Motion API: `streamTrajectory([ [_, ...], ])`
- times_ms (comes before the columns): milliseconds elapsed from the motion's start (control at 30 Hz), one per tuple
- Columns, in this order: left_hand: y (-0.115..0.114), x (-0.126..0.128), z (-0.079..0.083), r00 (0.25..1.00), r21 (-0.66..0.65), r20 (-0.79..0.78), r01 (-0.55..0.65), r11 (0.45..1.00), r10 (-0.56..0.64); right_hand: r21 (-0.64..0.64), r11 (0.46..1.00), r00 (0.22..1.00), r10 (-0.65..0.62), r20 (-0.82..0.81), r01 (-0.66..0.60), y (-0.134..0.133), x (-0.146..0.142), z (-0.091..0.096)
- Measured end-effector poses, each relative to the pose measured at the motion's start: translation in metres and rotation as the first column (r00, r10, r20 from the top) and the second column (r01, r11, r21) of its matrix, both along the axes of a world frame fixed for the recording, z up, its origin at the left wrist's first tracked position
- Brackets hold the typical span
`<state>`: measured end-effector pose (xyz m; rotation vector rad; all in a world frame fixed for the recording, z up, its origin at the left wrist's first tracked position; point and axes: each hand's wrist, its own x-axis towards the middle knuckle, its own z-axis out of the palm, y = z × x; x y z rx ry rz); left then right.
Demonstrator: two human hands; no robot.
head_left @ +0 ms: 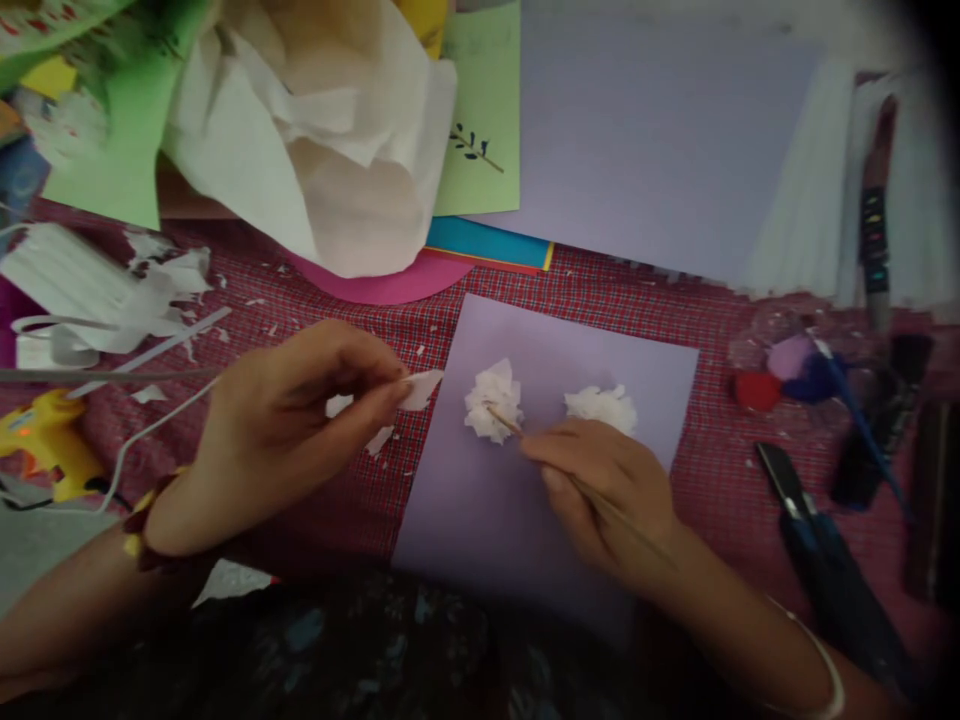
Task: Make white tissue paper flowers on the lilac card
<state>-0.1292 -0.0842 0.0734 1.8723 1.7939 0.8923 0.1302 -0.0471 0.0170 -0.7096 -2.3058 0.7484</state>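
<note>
My left hand (pixel 292 420) pinches a small white tissue piece (pixel 421 388) just left of a lilac paper sheet (pixel 525 520) on the red checked cloth. My right hand (pixel 607 490) grips a thin wooden stick (pixel 504 420) like a pencil, its tip pressed against a white tissue flower (pixel 491 400) on the sheet. A second white tissue flower (pixel 601 405) lies to its right, just above my right hand's knuckles.
A heap of white tissue (pixel 330 130) and green paper (pixel 480 110) lie at the back. A yellow glue gun (pixel 45 440) sits far left. Pom-poms (pixel 780 370), dark scissors (pixel 810 530) and a large lilac sheet (pixel 652 130) are at the right.
</note>
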Motion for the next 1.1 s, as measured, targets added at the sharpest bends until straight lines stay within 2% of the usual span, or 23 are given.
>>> streamTrajectory([
  [133, 0.021, 0.014, -0.018, 0.992, 0.093, -0.055, 0.12, 0.988, -0.116, -0.024, 1.0, 1.0, 0.006, -0.021, -0.007, 0.001, -0.001, 0.001],
  [233, 0.025, 0.021, -0.036, 0.963, 0.159, -0.185, 0.227, 0.961, -0.197, -0.036, 0.999, 1.0, -0.002, -0.025, 0.001, 0.002, -0.001, 0.001],
  [300, 0.023, 0.022, -0.047, 0.919, 0.212, -0.283, 0.341, 0.916, -0.276, -0.037, 0.999, 0.999, -0.006, -0.034, 0.004, 0.002, -0.002, 0.001],
  [367, 0.021, 0.021, -0.057, 0.862, 0.247, -0.333, 0.47, 0.848, -0.381, -0.04, 0.999, 0.999, -0.007, -0.038, 0.006, 0.002, -0.002, 0.0],
  [433, 0.019, 0.018, -0.063, 0.826, 0.263, -0.365, 0.535, 0.803, -0.43, -0.051, 0.999, 0.999, -0.003, -0.033, 0.002, 0.002, -0.003, -0.001],
  [600, 0.017, 0.016, -0.066, 0.814, 0.188, -0.437, 0.498, 0.846, -0.382, -0.06, 0.998, 0.999, -0.01, -0.042, 0.007, 0.004, 0.0, 0.004],
  [833, 0.019, 0.019, -0.063, 0.792, 0.087, -0.469, 0.481, 0.873, -0.39, -0.247, 0.964, 0.978, -0.141, -0.157, 0.1, 0.008, 0.007, 0.022],
  [1000, 0.021, 0.022, -0.061, 0.799, 0.194, -0.458, 0.517, 0.834, -0.389, -0.238, 0.969, 0.997, -0.071, -0.02, 0.064, 0.009, 0.001, 0.021],
  [1100, 0.02, 0.023, -0.063, 0.8, 0.19, -0.473, 0.501, 0.844, -0.369, -0.226, 0.972, 0.998, -0.048, 0.034, 0.055, 0.009, -0.001, 0.018],
])
